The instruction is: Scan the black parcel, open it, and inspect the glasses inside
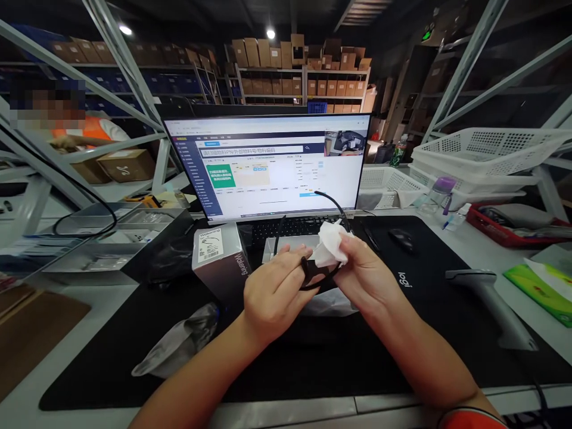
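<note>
My left hand (274, 292) is closed round one side of a pair of black glasses (320, 285), with part of the frame hidden behind the fingers. The temples of the glasses point away from me toward the monitor. A crumpled white tissue (329, 243) is pinched in my right hand (364, 268), right at the glasses and partly in front of them. Left of my hands stands a silver-grey box (218, 256) with a white label. Beneath the hands lies a clear plastic bag (330, 304), and a grey cloth pouch (179, 342) rests on the black desk mat (111, 363).
A monitor (268, 170) and keyboard (304, 226) are ahead. To the right are a mouse (401, 240), barcode scanner (494, 304), tissue pack (540, 289), red tray (504, 229) and white baskets (482, 158). Open grey boxes (107, 253) stand left. A co-worker (93, 128) sits beyond the metal frame.
</note>
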### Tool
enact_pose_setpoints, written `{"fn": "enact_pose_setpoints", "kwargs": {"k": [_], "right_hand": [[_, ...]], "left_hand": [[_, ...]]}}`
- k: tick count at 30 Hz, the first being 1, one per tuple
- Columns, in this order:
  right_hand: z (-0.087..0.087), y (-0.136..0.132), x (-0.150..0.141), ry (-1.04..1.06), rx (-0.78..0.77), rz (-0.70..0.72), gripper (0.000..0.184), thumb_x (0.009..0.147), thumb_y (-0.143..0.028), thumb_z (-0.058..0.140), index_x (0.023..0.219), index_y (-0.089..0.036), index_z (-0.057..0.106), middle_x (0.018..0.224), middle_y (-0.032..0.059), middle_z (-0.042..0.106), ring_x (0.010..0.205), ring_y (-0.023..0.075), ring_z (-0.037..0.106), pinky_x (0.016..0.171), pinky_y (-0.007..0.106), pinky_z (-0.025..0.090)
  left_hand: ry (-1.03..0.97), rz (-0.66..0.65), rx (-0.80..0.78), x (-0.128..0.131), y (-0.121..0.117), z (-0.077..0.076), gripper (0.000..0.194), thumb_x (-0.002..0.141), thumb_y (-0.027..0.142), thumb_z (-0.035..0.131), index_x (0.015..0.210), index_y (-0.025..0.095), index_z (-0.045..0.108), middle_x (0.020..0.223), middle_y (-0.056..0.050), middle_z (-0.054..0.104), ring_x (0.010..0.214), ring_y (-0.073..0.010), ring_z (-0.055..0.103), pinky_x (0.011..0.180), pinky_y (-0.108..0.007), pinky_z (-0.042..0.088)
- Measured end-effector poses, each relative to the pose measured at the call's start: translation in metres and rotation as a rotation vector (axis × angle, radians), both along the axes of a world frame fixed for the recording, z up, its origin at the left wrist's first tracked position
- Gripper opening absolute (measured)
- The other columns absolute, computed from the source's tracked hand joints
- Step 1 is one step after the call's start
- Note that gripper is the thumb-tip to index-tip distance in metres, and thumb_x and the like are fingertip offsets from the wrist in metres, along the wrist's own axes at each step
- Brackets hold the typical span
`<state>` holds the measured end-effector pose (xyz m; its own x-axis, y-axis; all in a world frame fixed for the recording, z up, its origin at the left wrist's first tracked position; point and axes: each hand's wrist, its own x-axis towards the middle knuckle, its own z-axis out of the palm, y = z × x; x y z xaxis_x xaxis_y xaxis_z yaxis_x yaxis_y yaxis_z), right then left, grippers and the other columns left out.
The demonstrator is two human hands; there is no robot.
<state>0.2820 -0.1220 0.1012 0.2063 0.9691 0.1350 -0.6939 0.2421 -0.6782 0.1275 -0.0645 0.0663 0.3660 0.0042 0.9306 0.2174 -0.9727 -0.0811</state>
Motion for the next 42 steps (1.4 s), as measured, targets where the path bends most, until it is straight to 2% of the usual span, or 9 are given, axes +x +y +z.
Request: {"fn": "enact_pose_setpoints", "kwargs": {"k": [4,8,11,16,21,27,31,38,42], "right_hand": [[-0.005,0.009,0.010,-0.117,0.012,0.000,0.034,0.068,-0.048,0.093,0.085,-0.022,0.080,0.083,-0.0003,0.072,0.074,0.0111,0.061,0.076,0.020,0.052],[-0.005,0.016,0.053,-0.713,-0.018,-0.001,0.055,0.065,-0.068,0.088,0.067,-0.015,0.075,0.068,0.0045,0.066,0.065,0.0157,0.056,0.067,0.027,0.046],[0.005,0.007,0.101,-1.163,0.043,-0.284,0.051,0.076,-0.064,0.082,0.066,-0.015,0.074,0.068,0.0040,0.064,0.064,0.0155,0.054,0.064,0.027,0.039],[0.026,-0.028,0.129,-1.434,0.442,-0.661,0.030,0.098,-0.048,0.066,0.087,-0.022,0.077,0.091,0.0039,0.072,0.093,0.0212,0.060,0.084,0.033,0.043],[0.035,-0.042,0.088,-1.654,0.633,-0.365,0.034,0.102,-0.048,0.057,0.093,-0.020,0.073,0.098,0.0067,0.071,0.102,0.0214,0.057,0.097,0.035,0.040],[0.011,-0.025,0.049,-1.795,0.267,0.113,0.045,0.092,-0.035,0.074,0.061,-0.014,0.050,0.063,-0.0021,0.050,0.063,0.0103,0.041,0.062,0.026,0.031],[0.002,-0.018,0.043,-1.653,-0.006,0.109,0.046,0.089,-0.038,0.074,0.059,-0.014,0.047,0.062,-0.0035,0.047,0.060,0.0084,0.037,0.055,0.025,0.024],[0.017,-0.020,0.075,-1.446,0.271,0.408,0.042,0.088,-0.051,0.076,0.068,-0.015,0.068,0.065,0.0000,0.057,0.066,0.0126,0.049,0.061,0.025,0.034],[0.018,-0.026,0.067,-1.513,0.161,0.207,0.041,0.087,-0.043,0.077,0.061,-0.015,0.062,0.064,0.0000,0.054,0.064,0.0121,0.047,0.061,0.026,0.034]], "left_hand": [[0.032,0.013,-0.029,-0.003,0.007,0.002,0.022,0.087,0.016,0.078,0.105,0.010,0.066,0.114,-0.015,0.074,0.113,-0.0222,0.070,0.113,-0.038,0.053],[0.065,0.018,-0.161,-0.012,0.016,0.015,0.016,0.087,0.016,0.076,0.097,0.015,0.064,0.105,-0.009,0.076,0.115,-0.0232,0.070,0.122,-0.050,0.042],[0.144,-0.031,-0.212,-0.020,0.020,0.026,0.014,0.088,0.017,0.076,0.089,0.017,0.062,0.101,-0.004,0.076,0.115,-0.0222,0.070,0.129,-0.059,0.024],[0.256,-0.080,-0.104,-0.031,0.018,0.038,0.018,0.089,0.021,0.077,0.088,0.017,0.059,0.106,-0.003,0.076,0.119,-0.0207,0.068,0.131,-0.052,0.021],[0.469,-0.067,-0.003,-0.033,0.007,0.041,0.009,0.094,0.017,0.069,0.099,0.014,0.062,0.115,-0.005,0.074,0.129,-0.0204,0.061,0.133,-0.047,0.017],[0.626,0.026,0.247,-0.017,-0.007,0.031,0.010,0.098,0.012,0.058,0.093,0.011,0.066,0.102,-0.007,0.073,0.125,-0.0228,0.063,0.133,-0.048,0.016],[0.597,0.062,0.252,-0.016,0.000,0.031,0.013,0.098,0.012,0.057,0.089,0.013,0.066,0.099,-0.005,0.073,0.122,-0.0206,0.065,0.134,-0.050,0.012],[0.549,-0.045,0.129,-0.031,0.007,0.040,0.011,0.098,0.011,0.059,0.089,0.016,0.063,0.109,-0.002,0.075,0.130,-0.0199,0.061,0.134,-0.052,0.007],[0.570,-0.050,0.091,-0.029,0.009,0.035,0.012,0.097,0.007,0.059,0.089,0.014,0.061,0.107,-0.004,0.075,0.130,-0.0191,0.061,0.134,-0.048,0.014]]}}
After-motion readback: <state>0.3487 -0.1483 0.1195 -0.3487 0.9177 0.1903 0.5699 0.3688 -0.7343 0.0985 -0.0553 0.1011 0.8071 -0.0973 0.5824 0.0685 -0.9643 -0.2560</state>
